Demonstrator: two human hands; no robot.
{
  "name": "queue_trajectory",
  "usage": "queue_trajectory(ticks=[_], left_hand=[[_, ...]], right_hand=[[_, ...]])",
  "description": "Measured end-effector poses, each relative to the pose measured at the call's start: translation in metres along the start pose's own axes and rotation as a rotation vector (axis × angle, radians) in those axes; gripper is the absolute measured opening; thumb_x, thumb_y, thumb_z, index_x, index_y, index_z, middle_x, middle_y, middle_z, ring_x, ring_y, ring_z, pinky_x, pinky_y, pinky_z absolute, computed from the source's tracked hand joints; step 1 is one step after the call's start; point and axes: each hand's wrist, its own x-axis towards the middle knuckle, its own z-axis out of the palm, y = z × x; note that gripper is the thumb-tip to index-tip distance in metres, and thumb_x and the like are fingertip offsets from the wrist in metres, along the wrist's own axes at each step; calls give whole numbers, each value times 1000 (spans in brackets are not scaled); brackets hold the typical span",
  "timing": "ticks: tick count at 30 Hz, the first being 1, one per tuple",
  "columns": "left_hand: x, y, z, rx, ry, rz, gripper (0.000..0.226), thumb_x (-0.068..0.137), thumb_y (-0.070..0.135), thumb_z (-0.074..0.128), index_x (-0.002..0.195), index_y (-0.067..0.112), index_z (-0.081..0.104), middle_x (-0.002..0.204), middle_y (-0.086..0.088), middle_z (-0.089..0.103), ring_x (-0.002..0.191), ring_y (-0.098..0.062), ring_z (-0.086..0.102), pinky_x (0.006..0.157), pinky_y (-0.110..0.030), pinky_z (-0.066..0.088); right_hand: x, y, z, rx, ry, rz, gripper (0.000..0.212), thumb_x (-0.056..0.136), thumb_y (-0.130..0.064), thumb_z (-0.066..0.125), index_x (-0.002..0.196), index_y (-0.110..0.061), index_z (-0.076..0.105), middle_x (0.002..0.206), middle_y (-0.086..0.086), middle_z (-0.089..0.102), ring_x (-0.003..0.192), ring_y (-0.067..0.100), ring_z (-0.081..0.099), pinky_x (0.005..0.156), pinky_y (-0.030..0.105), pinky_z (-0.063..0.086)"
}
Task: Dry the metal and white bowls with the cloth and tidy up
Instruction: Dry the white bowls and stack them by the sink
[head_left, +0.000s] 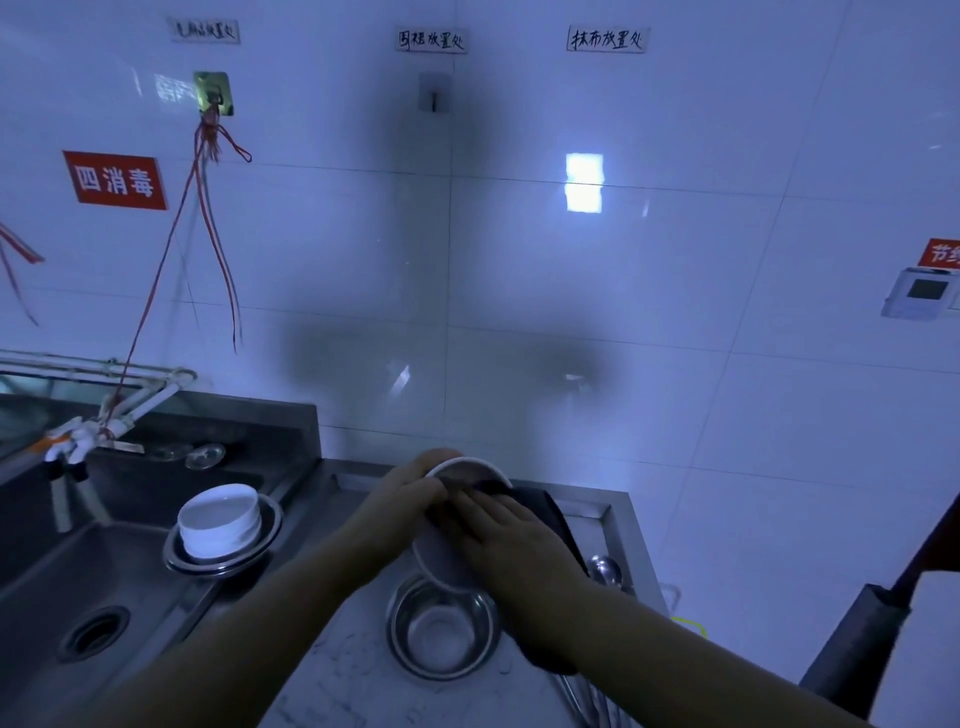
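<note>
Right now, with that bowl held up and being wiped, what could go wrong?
1. The white bowl, gripped at its rim by the left hand, hangs over the metal bowl; a slip could knock them together.
2. The stacked bowls sit at the sink edge and might tip in.

A red sign (115, 180) on the white wall tiles at the left is showing 四消毒 in white characters. Near the top of the wall, a handwritten paper label (606, 39) is reading 抹布放置处, and a second label (430, 40) beside it is ending in 放置处. A third label (205, 31) further left is too blurred to read. At the right edge, a cropped red sign (944, 254) is beginning with 节.
</note>
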Motion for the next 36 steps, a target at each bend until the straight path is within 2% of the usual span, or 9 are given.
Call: queue_trajectory(ticks=[2, 5, 13, 17, 21, 25, 30, 33, 36], left_hand=[[2, 2, -1, 48, 35, -8, 45, 65, 22, 44, 106, 22, 62, 102, -7, 64, 98, -25, 58, 85, -42, 49], [3, 4, -1, 86, 9, -4, 44, 65, 23, 43, 107, 23, 59, 104, -5, 59, 96, -24, 54, 79, -37, 48], [-3, 0, -6, 111, -276, -138, 49, 66, 19, 47, 112, 26, 61, 110, -6, 61, 99, -24, 57, 83, -37, 50], [-4, 2, -10, 100, -427, -292, 45, 69, 21, 52, 113, 15, 60, 115, -17, 62, 107, -37, 57, 101, -58, 40], [-2, 0, -15, 103, -375, -370, 52, 73, 49, 56, 118, 21, 53, 115, -10, 62, 105, -27, 61, 95, -44, 50], [2, -6, -11, 523, -151, -127, 45, 92, 45, 48, 129, 19, 44, 122, -7, 56, 105, -18, 58, 89, -36, 53], [-9, -24, -13, 1017, -178, 390, 62, 78, 60, 52, 135, 39, 38, 142, 16, 36, 130, 3, 8, 109, -29, 11], [-9, -27, -8, 1205, -204, 683, 29, 82, 43, 58, 110, 34, 61, 117, 13, 62, 131, -5, 37, 114, -33, 5], [-4, -31, -5, 1195, -268, 564, 14, 87, 34, 58, 100, 31, 63, 101, 13, 66, 104, 3, 52, 115, -24, 10]], right_hand=[[0, -6, 11, 147, -29, -4, 116, 61, -6, 78, 151, -20, 5, 156, 2, 14, 133, 23, 28, 110, 33, 28], [-6, -4, 16, 174, 59, -120, 88, 68, -9, 75, 144, -18, 32, 149, 1, 35, 117, 24, 52, 92, 35, 50], [-16, 49, 2, -98, 172, -579, 25, 94, -13, 56, 119, -17, 60, 121, 5, 62, 113, 20, 55, 112, 33, 30], [-12, 48, 3, -137, 267, -669, 23, 98, -9, 50, 117, -11, 64, 113, 10, 65, 107, 25, 58, 110, 40, 33], [-17, 44, 14, -46, 193, -557, 28, 87, -10, 56, 114, -8, 64, 109, 14, 64, 102, 30, 56, 110, 47, 31], [-21, 48, 19, -57, 186, -382, 27, 81, -18, 70, 108, -15, 68, 105, 6, 68, 97, 22, 62, 106, 47, 38], [-18, 51, 13, 7, 173, -196, 39, 66, -16, 83, 103, -17, 70, 98, 4, 70, 91, 20, 66, 99, 39, 43], [-19, 46, 15, 57, 167, -166, 39, 69, -15, 80, 106, -16, 69, 100, 3, 70, 92, 19, 65, 99, 37, 43], [-24, 44, 18, 55, 163, -94, 45, 73, -18, 78, 115, -13, 64, 109, 6, 68, 99, 19, 64, 96, 35, 48]])
